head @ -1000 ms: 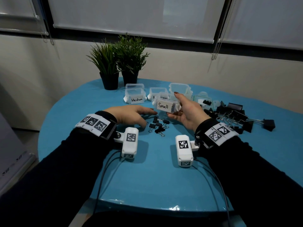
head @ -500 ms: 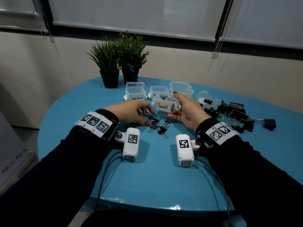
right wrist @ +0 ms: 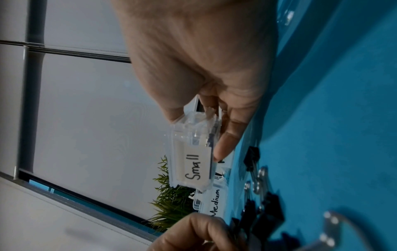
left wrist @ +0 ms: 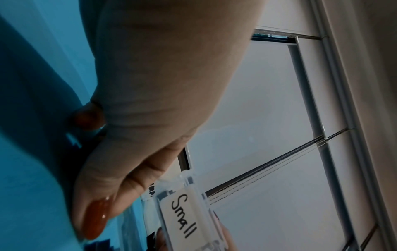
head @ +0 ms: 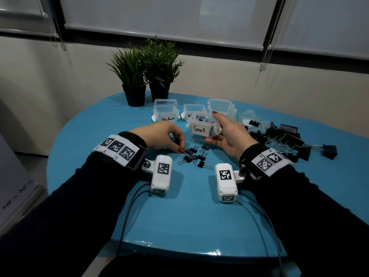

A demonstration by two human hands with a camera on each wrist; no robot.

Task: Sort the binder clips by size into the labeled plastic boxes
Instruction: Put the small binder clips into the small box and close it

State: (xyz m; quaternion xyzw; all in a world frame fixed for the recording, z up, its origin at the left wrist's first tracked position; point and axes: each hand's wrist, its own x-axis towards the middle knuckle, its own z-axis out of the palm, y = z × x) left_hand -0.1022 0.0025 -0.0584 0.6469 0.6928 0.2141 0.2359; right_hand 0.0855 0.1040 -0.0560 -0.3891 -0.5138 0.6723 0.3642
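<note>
My right hand (head: 211, 126) holds the clear box labeled Small (head: 202, 129) tilted above the blue table, thumb on its far rim and fingers underneath. The right wrist view shows the same grip on the Small box (right wrist: 191, 163). Several small black binder clips (head: 194, 155) lie in a loose pile below the box. My left hand (head: 180, 147) is curled down at the pile's left edge, its thumb and fingertips pinching one small clip (head: 188, 151). The Medium box (head: 166, 114) stands open behind my left hand. The label of the Small box (left wrist: 182, 215) shows low in the left wrist view.
Two more open clear boxes (head: 194, 109) (head: 220, 107) stand behind the Small box, with lids (head: 249, 120) beside them. A heap of large black binder clips (head: 285, 139) fills the right side. Two potted plants (head: 147, 76) stand at the table's far edge.
My left hand drew back from the Small box, curled its fingers and came down onto the left edge of the small clip pile. My right hand kept the box raised.
</note>
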